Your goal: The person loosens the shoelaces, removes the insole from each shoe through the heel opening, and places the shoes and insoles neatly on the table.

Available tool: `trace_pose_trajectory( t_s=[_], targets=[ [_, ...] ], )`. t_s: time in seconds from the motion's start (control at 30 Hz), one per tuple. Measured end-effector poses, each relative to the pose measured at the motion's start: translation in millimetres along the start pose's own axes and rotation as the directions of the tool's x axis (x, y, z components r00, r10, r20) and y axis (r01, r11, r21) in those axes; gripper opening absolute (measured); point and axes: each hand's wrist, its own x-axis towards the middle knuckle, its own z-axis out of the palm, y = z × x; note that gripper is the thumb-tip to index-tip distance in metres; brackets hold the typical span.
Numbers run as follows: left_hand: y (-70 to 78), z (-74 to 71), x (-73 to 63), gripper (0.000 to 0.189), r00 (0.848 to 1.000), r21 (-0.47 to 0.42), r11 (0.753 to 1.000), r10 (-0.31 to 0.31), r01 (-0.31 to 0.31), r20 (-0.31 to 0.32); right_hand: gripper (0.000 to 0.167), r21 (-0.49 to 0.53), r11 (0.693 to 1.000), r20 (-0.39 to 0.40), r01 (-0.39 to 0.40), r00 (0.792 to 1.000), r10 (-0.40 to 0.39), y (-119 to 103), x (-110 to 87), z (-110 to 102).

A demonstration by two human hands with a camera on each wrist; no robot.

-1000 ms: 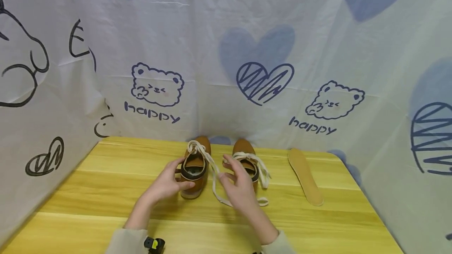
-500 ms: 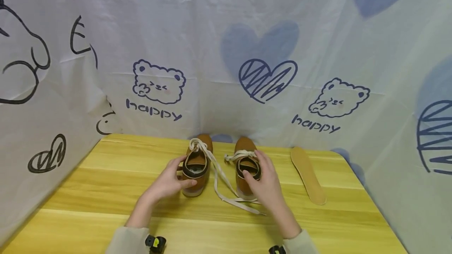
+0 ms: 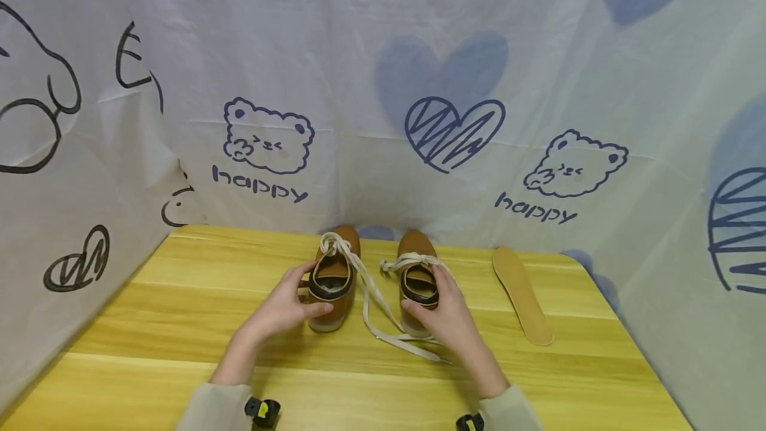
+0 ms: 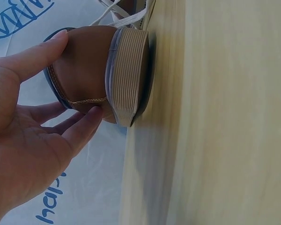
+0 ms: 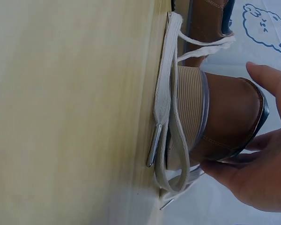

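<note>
Two brown lace-up shoes stand side by side, toes toward the back wall, soles on the table. My left hand [image 3: 291, 301] grips the left shoe [image 3: 335, 308] round its heel, thumb at the back and fingers along the outer side. In the left wrist view this brown heel [image 4: 86, 61] lies between thumb and fingers. My right hand [image 3: 445, 304] spans the heel of the right shoe [image 3: 415, 245], fingers on its outer side, thumb across the back. The right wrist view shows that shoe's heel [image 5: 229, 108] above a ribbed sole, with white laces [image 5: 164, 93] hanging behind it.
A tan insole [image 3: 522, 298] lies on the wooden table [image 3: 239, 351] to the right of the shoes. Loose lace ends [image 3: 413, 349] trail on the tabletop between and in front of the shoes. A printed white cloth [image 3: 359, 171] hangs close behind the table.
My right hand has moved from between the shoes to the right shoe, its thumb shifting to the back of the heel. The lace end now lies in front. My left hand stays on the left shoe.
</note>
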Motion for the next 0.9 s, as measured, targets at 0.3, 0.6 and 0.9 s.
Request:
trace_pose_trajectory(
  t_s=[0.3, 0.6, 0.9],
  targets=[
    [0.7, -0.5, -0.7, 0.092, 1.000, 0.003, 1.000, 0.001, -0.001, -0.002, 0.095, -0.020, 0.999, 0.077, -0.045, 0.996, 0.046, -0.1, -1.5, 1.0],
    [0.6, -1.2, -1.1, 0.092, 1.000, 0.006, 1.000, 0.002, -0.002, 0.002, 0.087, -0.032, 0.999, 0.052, -0.037, 0.998, 0.038, -0.7, -0.7, -1.5],
    [2.9, -1.9, -1.7, 0.090, 1.000, 0.008, 1.000, 0.003, -0.003, 0.004, 0.079, -0.028, 0.998, 0.037, -0.048, 0.998, 0.049, 8.6, 1.9, -18.2]
  ],
)
